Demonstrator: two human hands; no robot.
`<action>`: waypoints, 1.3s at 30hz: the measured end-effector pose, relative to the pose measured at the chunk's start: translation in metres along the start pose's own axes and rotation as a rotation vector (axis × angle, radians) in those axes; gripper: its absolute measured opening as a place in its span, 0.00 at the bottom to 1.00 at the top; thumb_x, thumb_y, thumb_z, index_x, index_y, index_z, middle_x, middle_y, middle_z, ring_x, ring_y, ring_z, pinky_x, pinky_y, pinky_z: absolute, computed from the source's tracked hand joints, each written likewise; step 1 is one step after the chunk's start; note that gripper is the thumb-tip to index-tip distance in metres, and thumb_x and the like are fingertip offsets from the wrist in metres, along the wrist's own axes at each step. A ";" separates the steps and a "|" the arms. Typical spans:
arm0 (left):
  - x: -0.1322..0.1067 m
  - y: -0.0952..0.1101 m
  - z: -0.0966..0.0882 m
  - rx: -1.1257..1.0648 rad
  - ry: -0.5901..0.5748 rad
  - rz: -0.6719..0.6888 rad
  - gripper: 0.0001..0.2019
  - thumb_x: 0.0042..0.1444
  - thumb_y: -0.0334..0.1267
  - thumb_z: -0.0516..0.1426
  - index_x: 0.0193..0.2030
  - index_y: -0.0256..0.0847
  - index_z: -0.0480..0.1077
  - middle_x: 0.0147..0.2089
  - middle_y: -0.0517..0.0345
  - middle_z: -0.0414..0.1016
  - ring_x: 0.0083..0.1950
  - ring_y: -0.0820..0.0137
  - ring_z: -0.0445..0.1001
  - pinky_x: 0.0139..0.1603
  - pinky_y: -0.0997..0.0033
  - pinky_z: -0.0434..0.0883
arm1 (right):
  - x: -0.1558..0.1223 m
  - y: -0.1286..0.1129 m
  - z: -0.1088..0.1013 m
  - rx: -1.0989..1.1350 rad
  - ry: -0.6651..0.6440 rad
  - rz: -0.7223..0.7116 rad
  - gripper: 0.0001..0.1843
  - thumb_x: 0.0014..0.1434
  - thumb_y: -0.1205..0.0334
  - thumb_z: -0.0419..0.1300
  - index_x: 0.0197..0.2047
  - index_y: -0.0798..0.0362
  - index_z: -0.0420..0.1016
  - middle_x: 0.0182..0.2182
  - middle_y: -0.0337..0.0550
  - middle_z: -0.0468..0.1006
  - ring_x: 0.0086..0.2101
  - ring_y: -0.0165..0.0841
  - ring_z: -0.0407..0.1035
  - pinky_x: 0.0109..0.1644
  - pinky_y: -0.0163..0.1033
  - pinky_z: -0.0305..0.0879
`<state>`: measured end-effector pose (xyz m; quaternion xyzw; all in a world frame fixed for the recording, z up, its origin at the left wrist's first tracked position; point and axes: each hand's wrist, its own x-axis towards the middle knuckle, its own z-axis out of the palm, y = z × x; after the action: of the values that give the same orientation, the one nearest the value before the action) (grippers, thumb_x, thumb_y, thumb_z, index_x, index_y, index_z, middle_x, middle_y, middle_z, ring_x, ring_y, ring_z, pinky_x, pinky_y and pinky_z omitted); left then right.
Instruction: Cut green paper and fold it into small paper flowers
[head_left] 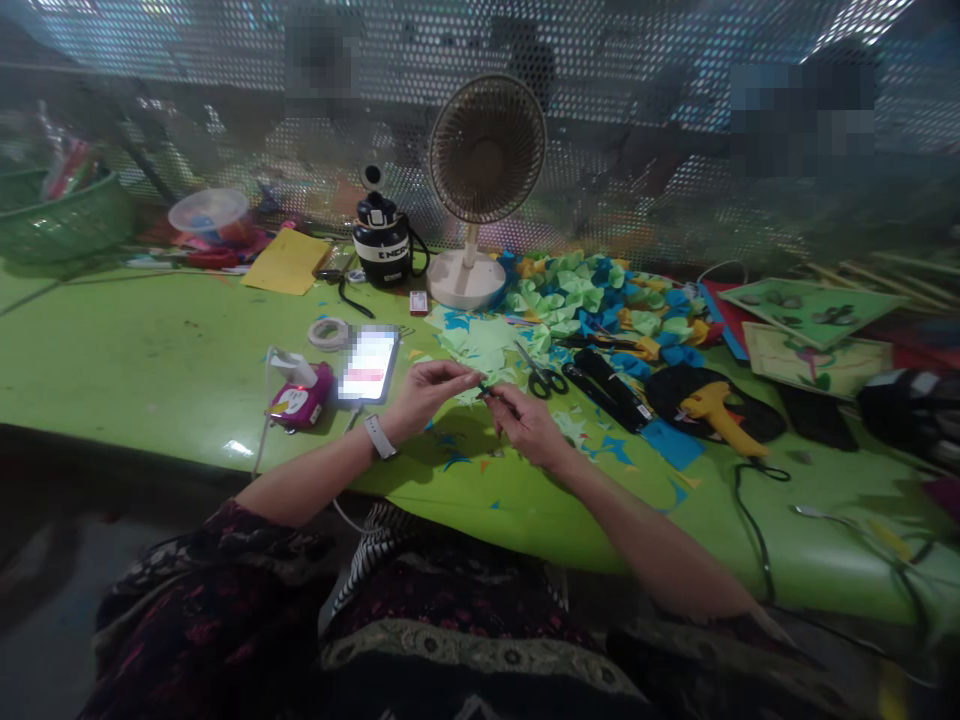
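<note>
Nearest is the person's dark patterned clothing (487, 650), below both hands. The left hand (433, 395), a pale band (380, 437) at its wrist, and the right hand (521, 425) meet above the green tabletop (187, 360). Both are closed at the fingertips on a small dark piece (485, 390), between them; it may be paper, but the view is too dim to be sure.

Just left of the left hand lies a lit phone (375, 365), with a purple adapter (304, 400) farther left. Past the right hand's fingers lie black-handled scissors (547, 382); farther to its right is a yellow glue gun (716, 410). Light-green paper pieces (480, 340) spread just beyond both hands, and farther ahead stands a fan (487, 150).
</note>
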<state>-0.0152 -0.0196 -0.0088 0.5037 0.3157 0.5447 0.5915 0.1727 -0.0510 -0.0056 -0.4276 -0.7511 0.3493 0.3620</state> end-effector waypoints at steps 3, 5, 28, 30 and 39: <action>0.001 -0.001 -0.001 -0.033 0.029 -0.005 0.12 0.44 0.44 0.72 0.29 0.39 0.79 0.34 0.55 0.83 0.38 0.69 0.81 0.48 0.64 0.76 | 0.000 0.000 -0.001 -0.002 -0.011 0.008 0.17 0.67 0.45 0.51 0.42 0.50 0.71 0.19 0.34 0.68 0.21 0.30 0.65 0.30 0.38 0.61; 0.003 0.001 -0.002 -0.090 0.048 -0.023 0.13 0.43 0.45 0.72 0.30 0.39 0.78 0.34 0.56 0.83 0.38 0.69 0.81 0.49 0.64 0.76 | 0.000 0.001 -0.001 -0.009 -0.013 0.013 0.17 0.67 0.46 0.51 0.42 0.50 0.71 0.19 0.34 0.69 0.20 0.30 0.65 0.30 0.38 0.61; 0.008 0.002 -0.011 -0.075 -0.219 -0.116 0.16 0.53 0.50 0.67 0.35 0.37 0.74 0.35 0.56 0.80 0.39 0.71 0.79 0.50 0.64 0.74 | 0.011 0.000 -0.015 0.833 0.171 0.327 0.09 0.49 0.54 0.57 0.31 0.49 0.64 0.14 0.25 0.55 0.13 0.21 0.41 0.17 0.32 0.39; 0.008 0.001 -0.012 -0.036 -0.239 -0.102 0.16 0.53 0.50 0.66 0.35 0.37 0.74 0.35 0.56 0.79 0.40 0.71 0.78 0.51 0.64 0.73 | 0.010 -0.001 -0.013 0.796 0.148 0.359 0.11 0.49 0.53 0.61 0.32 0.50 0.66 0.14 0.24 0.53 0.13 0.20 0.40 0.17 0.31 0.36; 0.006 0.009 -0.011 0.160 -0.350 0.015 0.14 0.60 0.49 0.62 0.33 0.39 0.76 0.57 0.49 0.76 0.57 0.63 0.72 0.61 0.57 0.64 | 0.006 -0.007 -0.005 0.734 0.002 0.399 0.23 0.45 0.45 0.71 0.35 0.53 0.73 0.12 0.23 0.53 0.13 0.19 0.42 0.18 0.32 0.36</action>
<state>-0.0272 -0.0120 -0.0024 0.6384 0.2469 0.4263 0.5914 0.1717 -0.0476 0.0043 -0.4078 -0.4788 0.6568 0.4161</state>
